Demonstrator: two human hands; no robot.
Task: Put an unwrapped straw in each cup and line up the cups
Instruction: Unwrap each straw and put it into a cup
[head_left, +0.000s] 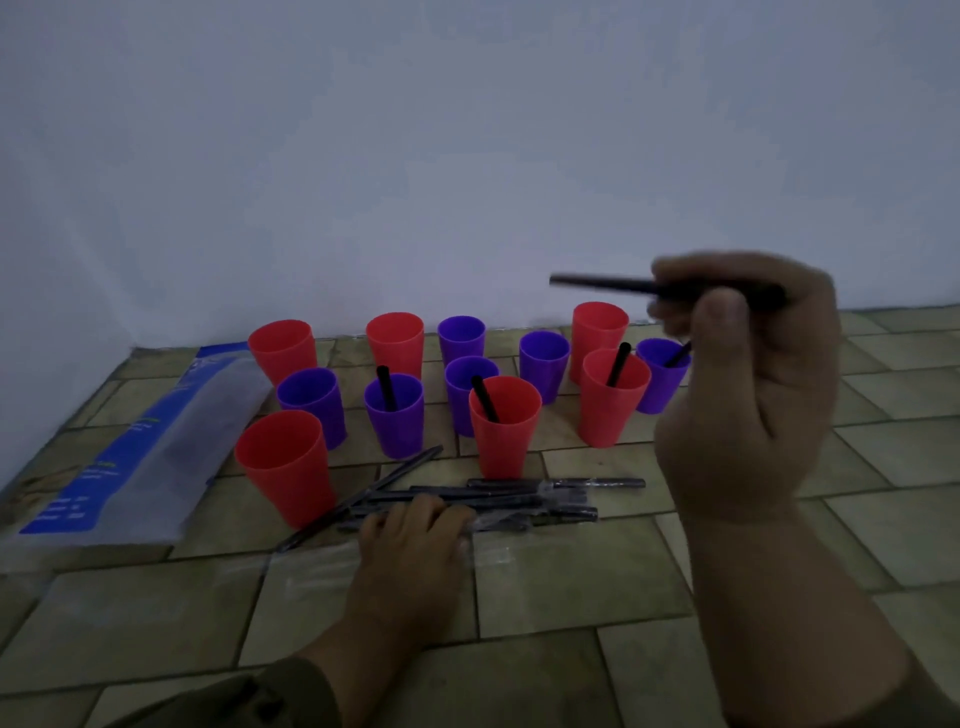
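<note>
Head view: a person sits at a tiled floor (597, 587) against a pale wall. The right hand (748, 384) is raised at the right, and its grip pinches a black straw (602, 283) between thumb and curled fingers. The straw's long axis is nearly level and runs left to right, with its free end pointing left. It looks bare, though blur hides the detail.

Twelve red and purple cups stand loosely clustered below and to the left of that hand. Four already hold straws. The nearest empty one seems to be the tall red cup (597, 325), just under the straw's free end, so the straw would likely need tipping upright before it goes in.

The left hand (415, 530) lies lower and nearer the body. Its fingers rest flat on a heap of wrapped straws (545, 501), and the grip is not plainly curled round any one.
</note>
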